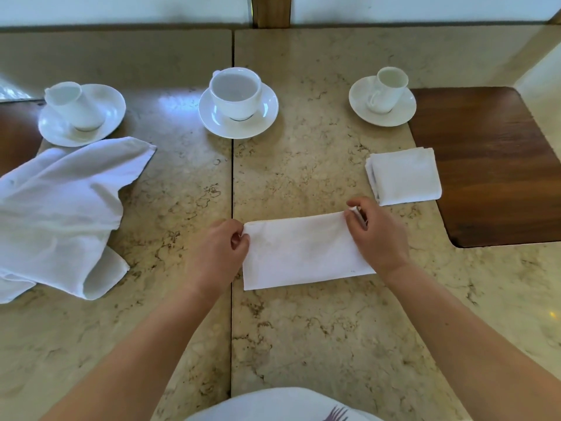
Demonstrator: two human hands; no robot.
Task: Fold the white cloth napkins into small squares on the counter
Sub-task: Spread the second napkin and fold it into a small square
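Head view: napkin half folded between two hands

Head camera frame shows a white napkin [303, 250] lying as a long rectangle on the marble table [303, 344]. The left hand [217, 253] pinches its left end; the right hand [376, 232] pinches the far right corner, lifted slightly. Just beyond the right hand sits a folded square napkin [403, 176], partly on a wooden inset [491, 165]. Well left of the left hand lies a heap of unfolded cloths [57, 214]. Three cups on saucers [238, 101] stand farther off.
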